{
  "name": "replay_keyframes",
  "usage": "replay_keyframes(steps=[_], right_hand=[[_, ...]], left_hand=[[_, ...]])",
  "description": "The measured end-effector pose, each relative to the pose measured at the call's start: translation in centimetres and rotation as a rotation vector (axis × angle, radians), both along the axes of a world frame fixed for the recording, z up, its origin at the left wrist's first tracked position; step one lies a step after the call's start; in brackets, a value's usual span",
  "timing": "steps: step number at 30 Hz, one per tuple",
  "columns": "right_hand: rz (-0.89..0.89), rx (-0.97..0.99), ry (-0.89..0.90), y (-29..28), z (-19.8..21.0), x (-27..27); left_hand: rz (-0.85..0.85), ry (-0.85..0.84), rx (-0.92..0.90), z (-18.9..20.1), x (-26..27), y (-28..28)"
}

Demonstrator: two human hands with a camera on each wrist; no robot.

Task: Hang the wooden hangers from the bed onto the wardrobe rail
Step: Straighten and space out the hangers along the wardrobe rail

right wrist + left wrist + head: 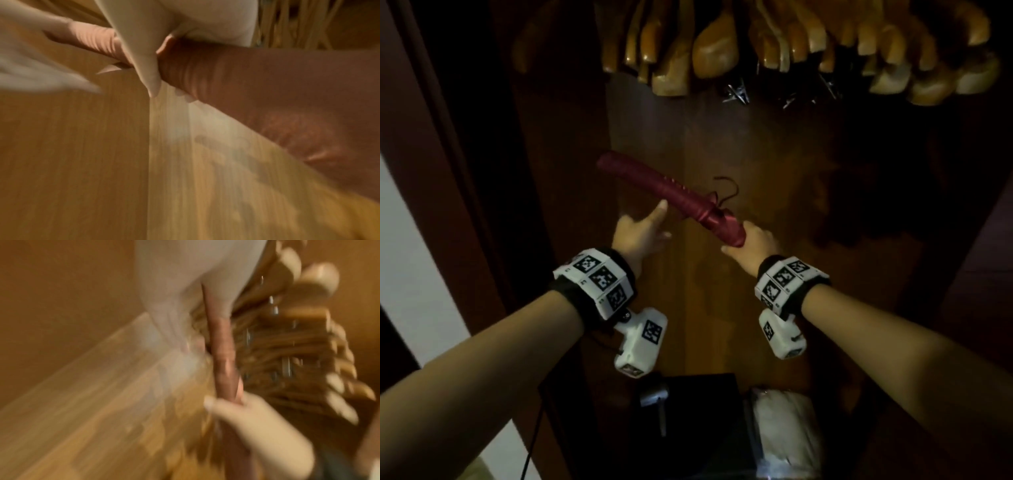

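Overhead, both forearms are reaching forward into the wardrobe. The right hand (758, 240) is gripping one end of a red padded hanger (671, 193), which is slanting up-left below the hanging wooden hangers (709, 51). The left hand (642, 231) is stretching loose, straight fingers toward its middle.

Leftward, the wrist view is blurring; fingers (174, 293) extended beside the hanger (224, 356).

Rightward, fingers (144, 53) are curling round the hanger (246, 78).

I count one red padded hanger (671, 192) at frame centre and two hands, my left hand (641, 232) and right hand (758, 241). Wooden hangers (756, 44) crowd the top edge, too overlapped to count exactly; well over ten.
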State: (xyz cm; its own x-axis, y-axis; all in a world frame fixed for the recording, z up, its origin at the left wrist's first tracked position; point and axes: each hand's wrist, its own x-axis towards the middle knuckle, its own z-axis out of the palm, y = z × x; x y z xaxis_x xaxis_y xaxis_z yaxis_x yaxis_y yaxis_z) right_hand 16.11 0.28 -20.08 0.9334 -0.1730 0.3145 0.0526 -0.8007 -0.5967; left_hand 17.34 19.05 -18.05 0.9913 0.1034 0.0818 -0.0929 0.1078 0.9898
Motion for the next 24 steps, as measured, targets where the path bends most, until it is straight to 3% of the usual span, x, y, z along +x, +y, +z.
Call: replay_keyframes(steps=[2,5,14,19,24], right_hand=[[-0.032,-0.066,-0.024,0.0,0.5,-0.3],[-0.04,-0.24,-0.018,-0.1,0.2,-0.6],[0.209,-0.08,0.124,-4.4,0.4,-3.7],[0.309,-0.157,-0.385,-3.6,3.1,-5.3],[0.478,-0.301,-0.688,0.2,6.9,-4.9]], left_hand=[[-0.153,0.051,0.087,-0.7,-0.2,-2.3],[-0.251,0.039,0.044,-0.8,-0.4,-5.5],[-0.11,0.195,-0.25,0.1,3.6,-5.4],[-0.223,0.267,-0.311,2.5,4.1,-3.2],[-0.213,0.162,-0.196,5.2,2.4,-0.8]])
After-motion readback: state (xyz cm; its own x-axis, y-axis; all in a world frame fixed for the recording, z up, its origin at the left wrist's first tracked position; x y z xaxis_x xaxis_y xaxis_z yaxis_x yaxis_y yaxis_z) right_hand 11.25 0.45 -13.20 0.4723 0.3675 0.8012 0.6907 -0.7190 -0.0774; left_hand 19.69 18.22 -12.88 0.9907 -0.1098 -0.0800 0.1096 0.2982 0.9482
